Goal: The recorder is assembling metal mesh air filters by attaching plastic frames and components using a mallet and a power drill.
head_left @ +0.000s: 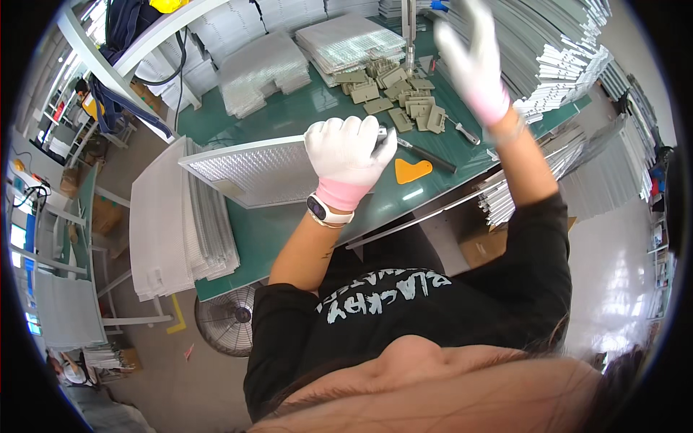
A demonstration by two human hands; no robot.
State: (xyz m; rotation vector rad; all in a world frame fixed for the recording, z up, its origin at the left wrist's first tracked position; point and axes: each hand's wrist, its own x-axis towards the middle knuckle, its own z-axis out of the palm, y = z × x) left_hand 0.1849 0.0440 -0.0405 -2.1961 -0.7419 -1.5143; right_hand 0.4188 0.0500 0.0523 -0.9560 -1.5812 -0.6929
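Observation:
My left hand [348, 153], in a white glove with a pink cuff, is closed on the upper edge of a framed panel [256, 173]. The panel has a silvery textured face and stands tilted on the green table [325, 108]. My right hand [476, 68], gloved the same way, is raised at the far right, slightly blurred, with its fingers stretched out and nothing visible in them. Beside my left hand lies a black-handled tool [429, 156], its head partly hidden by the glove. An orange scraper [413, 171] and a screwdriver [464, 133] lie nearby.
Small grey-beige plates [411, 97] are heaped at the table's middle. Translucent sheets [263, 68] are stacked behind, and more panels [180, 224] lean at the left edge. Long white frame strips [548, 50] are piled at the right. A floor fan [227, 321] stands below.

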